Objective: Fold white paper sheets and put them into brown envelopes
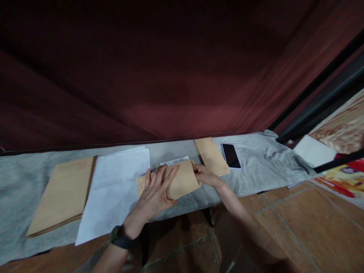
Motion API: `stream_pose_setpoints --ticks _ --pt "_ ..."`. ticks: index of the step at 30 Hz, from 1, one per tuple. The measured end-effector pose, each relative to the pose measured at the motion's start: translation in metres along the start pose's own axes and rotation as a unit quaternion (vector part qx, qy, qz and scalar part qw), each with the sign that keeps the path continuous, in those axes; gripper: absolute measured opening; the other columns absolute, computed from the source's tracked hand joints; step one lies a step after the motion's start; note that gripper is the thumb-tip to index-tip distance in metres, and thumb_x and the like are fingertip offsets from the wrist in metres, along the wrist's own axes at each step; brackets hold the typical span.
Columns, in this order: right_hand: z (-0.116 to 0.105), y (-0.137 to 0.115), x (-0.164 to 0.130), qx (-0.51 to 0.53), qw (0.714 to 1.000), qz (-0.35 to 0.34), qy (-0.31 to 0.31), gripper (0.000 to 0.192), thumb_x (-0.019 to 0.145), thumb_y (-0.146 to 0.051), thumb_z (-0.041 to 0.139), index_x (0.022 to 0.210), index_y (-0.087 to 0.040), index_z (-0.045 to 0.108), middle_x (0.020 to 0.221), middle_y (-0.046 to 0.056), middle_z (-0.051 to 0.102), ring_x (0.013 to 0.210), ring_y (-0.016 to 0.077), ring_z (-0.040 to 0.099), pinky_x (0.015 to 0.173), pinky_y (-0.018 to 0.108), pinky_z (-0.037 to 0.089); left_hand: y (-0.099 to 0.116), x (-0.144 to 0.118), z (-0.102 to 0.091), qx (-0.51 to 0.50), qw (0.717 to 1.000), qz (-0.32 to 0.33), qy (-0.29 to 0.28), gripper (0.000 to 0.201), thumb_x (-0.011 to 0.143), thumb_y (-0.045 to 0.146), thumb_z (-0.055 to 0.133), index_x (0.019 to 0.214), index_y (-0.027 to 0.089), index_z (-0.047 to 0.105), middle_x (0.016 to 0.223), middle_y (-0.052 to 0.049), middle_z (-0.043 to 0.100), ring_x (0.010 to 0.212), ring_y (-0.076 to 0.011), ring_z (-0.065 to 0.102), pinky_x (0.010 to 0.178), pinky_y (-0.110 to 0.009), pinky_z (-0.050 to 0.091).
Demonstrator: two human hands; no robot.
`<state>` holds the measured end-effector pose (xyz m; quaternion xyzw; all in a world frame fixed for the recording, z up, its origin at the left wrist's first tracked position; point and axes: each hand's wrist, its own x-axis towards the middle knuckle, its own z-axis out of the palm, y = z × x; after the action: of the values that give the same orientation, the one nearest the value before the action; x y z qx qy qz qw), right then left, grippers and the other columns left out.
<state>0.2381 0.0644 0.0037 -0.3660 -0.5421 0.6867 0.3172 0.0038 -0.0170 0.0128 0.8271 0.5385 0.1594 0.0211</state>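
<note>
A brown paper envelope point(184, 181) lies crosswise before me on the grey cloth. My left hand point(156, 191) rests over its left part, fingers stretched and spread on the paper, thumb by the near edge. At the envelope's right end, my right hand point(203, 175) has its fingers closed at the opening, with the fingertips partly hidden by the paper. White paper point(178, 161) shows just behind the envelope. Left of my left hand are large white sheets point(116, 185).
A stack of brown envelopes point(64, 189) lies far left. More brown envelopes point(212, 155) and a phone point(231, 155) are at right. The grey cloth point(256, 151) covers a narrow surface against a dark red curtain point(182, 76). Tiled floor point(298, 223) shows below, dark bars point(321, 83) at right.
</note>
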Motion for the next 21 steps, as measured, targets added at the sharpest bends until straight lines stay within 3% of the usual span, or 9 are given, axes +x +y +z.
stream_pose_setpoints --ticks 4,9,13,15,18,21 --pt "-0.003 0.01 0.006 -0.006 0.999 -0.009 0.033 0.024 0.063 -0.033 0.082 0.082 -0.021 0.073 0.066 -0.006 0.07 0.062 0.0154 0.064 0.059 0.025 0.049 0.002 0.002 0.0 0.003 1.0 -0.005 0.006 0.113 0.072 0.045 0.076 0.164 0.025 0.014 0.155 -0.018 0.042 0.146 -0.0387 0.038 0.123 -0.066 0.016" --pt "-0.008 0.018 0.011 -0.03 0.993 -0.05 0.107 0.021 0.069 -0.035 0.077 0.084 -0.022 0.069 0.073 -0.002 0.07 0.065 0.017 0.062 0.062 0.028 0.049 0.003 0.005 0.0 0.04 0.998 0.01 0.051 0.104 0.077 0.039 0.074 0.164 0.023 0.02 0.151 -0.021 0.046 0.14 -0.0394 0.043 0.123 -0.063 0.018" --pt "-0.009 0.01 0.006 -0.111 0.952 -0.158 0.238 0.019 0.073 -0.03 0.072 0.09 -0.023 0.068 0.089 0.001 0.07 0.083 0.0184 0.063 0.079 0.031 0.051 -0.002 0.006 0.008 0.044 0.997 -0.006 0.065 0.106 0.076 0.044 0.075 0.163 0.019 0.021 0.148 -0.023 0.048 0.136 -0.0417 0.046 0.12 -0.064 0.024" --pt "-0.008 0.005 0.002 -0.118 0.939 -0.192 0.261 0.014 0.08 -0.031 0.069 0.092 -0.024 0.07 0.092 0.002 0.07 0.086 0.0189 0.064 0.083 0.031 0.051 -0.004 0.007 0.012 0.038 0.997 -0.023 0.06 0.11 0.074 0.046 0.077 0.163 0.018 0.018 0.148 -0.023 0.048 0.134 -0.0416 0.047 0.118 -0.064 0.026" --pt "-0.005 0.0 -0.003 -0.102 0.961 -0.16 0.201 0.016 0.086 -0.036 0.064 0.091 -0.025 0.074 0.083 0.0 0.07 0.078 0.0186 0.064 0.075 0.03 0.051 -0.005 0.007 0.015 0.036 0.997 -0.031 0.056 0.113 0.074 0.047 0.077 0.164 0.019 0.015 0.149 -0.022 0.048 0.134 -0.0406 0.047 0.119 -0.063 0.025" --pt "-0.007 0.0 -0.009 -0.068 0.991 -0.084 0.08 0.015 0.079 -0.036 0.071 0.086 -0.024 0.078 0.08 -0.001 0.073 0.074 0.0182 0.064 0.068 0.028 0.051 -0.001 0.007 0.014 0.042 0.998 -0.009 0.055 0.11 0.075 0.045 0.077 0.164 0.021 0.016 0.149 -0.022 0.048 0.137 -0.0398 0.046 0.121 -0.062 0.022"
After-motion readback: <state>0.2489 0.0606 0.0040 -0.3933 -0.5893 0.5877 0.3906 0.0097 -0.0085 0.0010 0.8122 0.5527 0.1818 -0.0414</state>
